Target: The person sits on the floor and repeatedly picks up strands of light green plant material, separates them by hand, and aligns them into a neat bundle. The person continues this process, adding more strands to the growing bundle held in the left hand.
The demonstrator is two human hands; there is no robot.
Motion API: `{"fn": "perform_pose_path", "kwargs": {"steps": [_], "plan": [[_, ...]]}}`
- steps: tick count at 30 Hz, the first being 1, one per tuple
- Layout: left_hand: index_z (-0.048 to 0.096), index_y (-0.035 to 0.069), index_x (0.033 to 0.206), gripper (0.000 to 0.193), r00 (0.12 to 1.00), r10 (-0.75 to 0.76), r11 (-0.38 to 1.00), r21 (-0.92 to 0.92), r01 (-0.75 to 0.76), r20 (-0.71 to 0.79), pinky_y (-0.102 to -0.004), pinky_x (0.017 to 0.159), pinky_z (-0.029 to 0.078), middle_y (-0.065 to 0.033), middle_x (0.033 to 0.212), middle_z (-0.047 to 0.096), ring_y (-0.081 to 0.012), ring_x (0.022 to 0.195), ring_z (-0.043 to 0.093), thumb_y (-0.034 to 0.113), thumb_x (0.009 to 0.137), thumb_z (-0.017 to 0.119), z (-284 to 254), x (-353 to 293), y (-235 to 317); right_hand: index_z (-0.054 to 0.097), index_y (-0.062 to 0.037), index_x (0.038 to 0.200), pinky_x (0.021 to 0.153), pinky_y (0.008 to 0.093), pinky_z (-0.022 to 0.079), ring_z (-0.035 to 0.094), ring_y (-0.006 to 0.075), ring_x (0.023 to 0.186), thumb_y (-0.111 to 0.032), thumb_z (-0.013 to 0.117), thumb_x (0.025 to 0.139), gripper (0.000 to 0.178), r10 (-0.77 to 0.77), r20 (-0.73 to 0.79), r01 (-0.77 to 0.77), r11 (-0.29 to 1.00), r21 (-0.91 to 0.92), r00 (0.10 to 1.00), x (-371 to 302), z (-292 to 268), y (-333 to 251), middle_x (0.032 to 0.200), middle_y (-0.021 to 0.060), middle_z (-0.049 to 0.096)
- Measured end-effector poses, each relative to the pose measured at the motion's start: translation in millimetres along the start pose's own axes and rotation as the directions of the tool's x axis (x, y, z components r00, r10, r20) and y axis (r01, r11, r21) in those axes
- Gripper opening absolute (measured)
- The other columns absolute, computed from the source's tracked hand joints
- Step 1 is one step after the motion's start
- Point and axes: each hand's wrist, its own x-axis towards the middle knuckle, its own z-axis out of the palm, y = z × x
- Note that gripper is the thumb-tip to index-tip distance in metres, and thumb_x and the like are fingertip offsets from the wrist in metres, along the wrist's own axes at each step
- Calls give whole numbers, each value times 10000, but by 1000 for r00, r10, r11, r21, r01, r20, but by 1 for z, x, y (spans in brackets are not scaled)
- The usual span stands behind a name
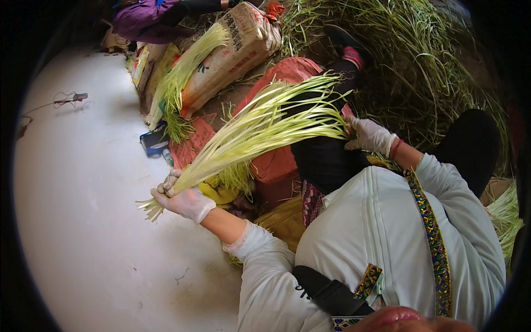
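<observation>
My left hand (185,200), in a thin whitish glove, is closed round the pale stalk ends of a bunch of yellow chives (260,124). The bunch slants up and to the right, its long yellow-green leaves fanning out over my dark-trousered legs. Just right of the leaf tips is my gloved right hand (373,135), its thumb and fingers apart. Whether it touches the tips is hard to tell. Under the bunch lie a red woven sack (276,160) and some more loose yellow-green leaves (237,178).
A white wall (99,182) fills the left side. At the upper left another bunch of chives (193,66) lies across a stuffed woven sack (238,52), near a person in a purple garment (144,21). A heap of green leaves (420,61) covers the ground at the upper right.
</observation>
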Motion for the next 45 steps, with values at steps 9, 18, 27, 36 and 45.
{"fn": "perform_pose_path", "kwargs": {"steps": [9, 18, 27, 36, 45], "plan": [[432, 165, 562, 404, 994, -53, 997, 57, 48, 95, -272, 603, 408, 69, 442, 384, -82, 425, 390, 345, 922, 462, 7, -31, 1, 643, -32, 823, 683, 433, 482, 612, 373, 785, -244, 531, 825, 240, 94, -21, -94, 905, -415, 995, 4, 22, 36, 793, 206, 632], [418, 177, 569, 392, 973, -90, 995, 52, 80, 213, -263, 620, 416, 81, 433, 370, -54, 401, 374, 329, 930, 435, 11, -25, 2, 668, -48, 908, 744, 407, 501, 613, 351, 881, -193, 548, 776, 230, 362, -296, -461, 780, -423, 884, 18, -37, 89, 929, 187, 639], [410, 166, 565, 400, 977, -87, 996, 52, 79, 194, -277, 630, 417, 69, 444, 376, -63, 415, 384, 322, 933, 433, 17, -33, 1, 593, -87, 1017, 667, 416, 484, 597, 367, 779, -236, 559, 827, 243, -280, -198, 208, 923, -323, 939, 23, -33, -23, 827, 189, 620], [399, 174, 582, 383, 890, -197, 975, -13, 222, 410, -250, 639, 429, 85, 462, 385, -47, 448, 426, 341, 923, 456, 20, -45, 1, 644, -39, 888, 750, 411, 486, 596, 369, 872, -233, 535, 795, 242, 252, -300, -320, 926, -202, 920, 28, -33, 66, 890, 223, 621], [396, 169, 584, 375, 934, -78, 996, 63, 60, 350, -233, 634, 420, 96, 452, 351, -28, 434, 403, 326, 917, 471, 19, -36, 15, 526, -35, 1177, 925, 340, 433, 536, 318, 1065, -46, 632, 718, 471, -294, -464, 258, 956, -141, 835, 48, -41, 48, 1198, 158, 521]]}}
